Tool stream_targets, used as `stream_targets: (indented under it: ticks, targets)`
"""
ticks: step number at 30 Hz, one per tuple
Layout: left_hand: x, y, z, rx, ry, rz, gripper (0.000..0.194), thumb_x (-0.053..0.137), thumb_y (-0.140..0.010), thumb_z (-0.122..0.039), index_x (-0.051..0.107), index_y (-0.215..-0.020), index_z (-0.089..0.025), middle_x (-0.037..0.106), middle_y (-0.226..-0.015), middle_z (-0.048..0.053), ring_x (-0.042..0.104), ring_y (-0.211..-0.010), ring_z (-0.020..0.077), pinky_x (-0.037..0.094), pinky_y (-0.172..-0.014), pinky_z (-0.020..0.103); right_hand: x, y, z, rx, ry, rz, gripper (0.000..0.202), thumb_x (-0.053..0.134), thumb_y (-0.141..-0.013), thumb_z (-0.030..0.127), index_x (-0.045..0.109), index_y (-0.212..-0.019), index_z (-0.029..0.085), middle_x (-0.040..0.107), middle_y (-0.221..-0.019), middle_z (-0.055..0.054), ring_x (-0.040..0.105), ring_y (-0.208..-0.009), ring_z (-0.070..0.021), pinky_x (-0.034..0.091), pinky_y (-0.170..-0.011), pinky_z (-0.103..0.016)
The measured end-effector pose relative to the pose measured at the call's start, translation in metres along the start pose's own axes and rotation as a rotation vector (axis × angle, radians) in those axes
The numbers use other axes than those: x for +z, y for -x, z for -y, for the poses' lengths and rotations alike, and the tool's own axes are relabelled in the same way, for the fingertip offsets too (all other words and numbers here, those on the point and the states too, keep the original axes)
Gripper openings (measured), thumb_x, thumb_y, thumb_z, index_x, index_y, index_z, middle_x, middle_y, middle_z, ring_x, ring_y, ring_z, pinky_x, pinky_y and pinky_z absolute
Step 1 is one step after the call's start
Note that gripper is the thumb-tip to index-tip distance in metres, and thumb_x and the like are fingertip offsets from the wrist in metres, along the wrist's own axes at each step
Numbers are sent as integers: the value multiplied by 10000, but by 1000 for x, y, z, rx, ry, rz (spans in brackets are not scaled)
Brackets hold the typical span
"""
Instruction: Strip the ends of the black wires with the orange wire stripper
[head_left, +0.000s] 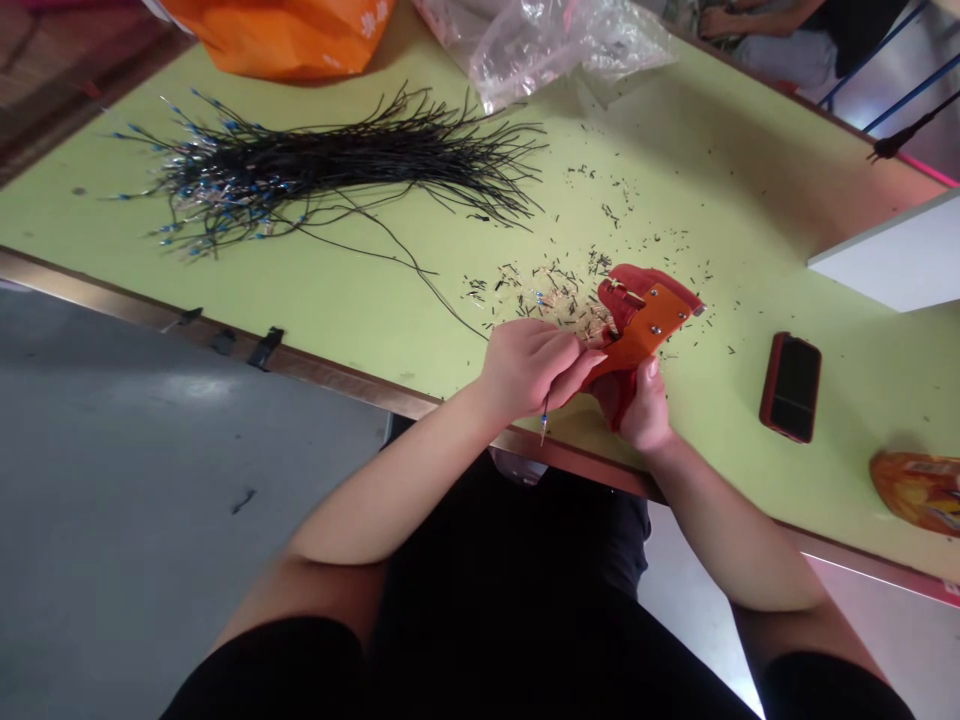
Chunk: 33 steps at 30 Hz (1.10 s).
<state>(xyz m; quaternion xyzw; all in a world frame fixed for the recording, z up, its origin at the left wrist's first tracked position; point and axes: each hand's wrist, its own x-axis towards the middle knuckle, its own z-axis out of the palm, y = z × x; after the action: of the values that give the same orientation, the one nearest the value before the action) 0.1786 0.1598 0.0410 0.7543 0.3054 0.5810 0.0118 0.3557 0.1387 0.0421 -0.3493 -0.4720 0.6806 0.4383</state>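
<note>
In the head view my right hand (pixel 646 408) is wrapped round the handles of a red and orange wire stripper (pixel 654 310), above the table's near edge. My left hand (pixel 534 368) pinches a thin black wire (pixel 545 402) close to the stripper's jaws. Below the fingers hangs a wire end with a small blue piece and a metal tip. Whether the other end sits inside the jaws is hidden by my fingers. A large bundle of black wires (pixel 352 160) lies to the left, many with blue pieces and metal tips at their left ends.
Short black and coppery scraps (pixel 559 290) are scattered around the stripper. A phone (pixel 792 388) and an orange packet (pixel 919 490) lie to the right. Clear plastic bags (pixel 555 50) and an orange bag (pixel 285 35) are along the far side. Another person's arm (pixel 765 20) shows beyond the table.
</note>
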Motion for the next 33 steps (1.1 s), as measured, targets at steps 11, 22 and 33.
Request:
stream_targets:
  ticks: [11,22,33]
  targets:
    - [2,1,0,14,49,11,370,618,-1061,-260,473,-721,-242,593,-550,-71,438,-445,101,299,-512,296,2,2,4,-1,62,-35,715,600,-830,984,724,-827,279,636,-585,-36,746,-673,-316,656,-567,-467]
    - [3,-2,-2,59,75,-33,336,662,-1014,-208,448,-760,-254,534,-551,-83,397,-463,114,256,-519,318,6,4,2,-28,67,-92,675,607,-851,960,645,-832,286,597,-608,-37,741,-732,-331,657,-579,-475]
    - [0,-6,-4,126,-34,-23,376,589,-1079,-280,447,-734,-239,511,-533,-68,397,-449,98,293,-491,289,9,2,4,-38,84,-94,738,552,-860,991,597,-684,276,450,-461,39,479,-396,-179,473,-404,-350]
